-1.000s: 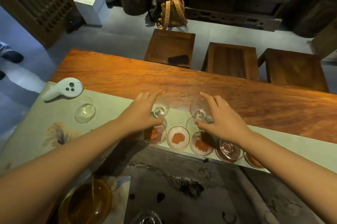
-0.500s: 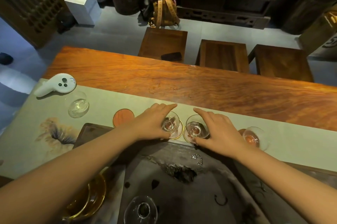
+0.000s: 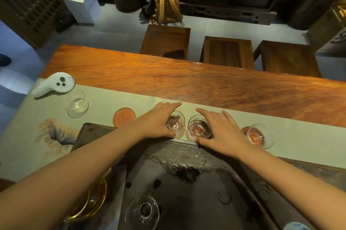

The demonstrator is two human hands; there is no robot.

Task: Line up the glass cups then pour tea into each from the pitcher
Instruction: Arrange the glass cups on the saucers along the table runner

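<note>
Both forearms reach forward from the bottom corners and converge near the middle of the counter. The left hand [image 3: 159,119] lies palm down, fingers stretched forward and slightly spread, thumb tucked at the near side, so that it cups a small glass cup [image 3: 175,124] from the left; the fingers curve round the rim and the thumb touches the base, a loose hold on the cup. The right hand [image 3: 222,128] mirrors it, palm down, index finger extended toward the far edge, thumb at the near side, wrapped round a second glass cup [image 3: 198,128] from the right. The two cups stand upright just beside each other, each on a round gold-rimmed coaster [image 3: 184,135], on the pale green runner [image 3: 299,136] that lies along the wooden counter [image 3: 206,83]. To the right, near the right wrist, a third cup [image 3: 259,136] sits on its own coaster. To the left, an empty orange coaster [image 3: 124,117] lies bare, and farther left a fourth glass [image 3: 77,105] stands near a white controller [image 3: 54,84]. Below the hands is a dark stone tea tray [image 3: 196,188], with another glass [image 3: 143,212] at its near edge and a gold-rimmed glass vessel [image 3: 91,199], partly hidden under the left forearm.
</note>
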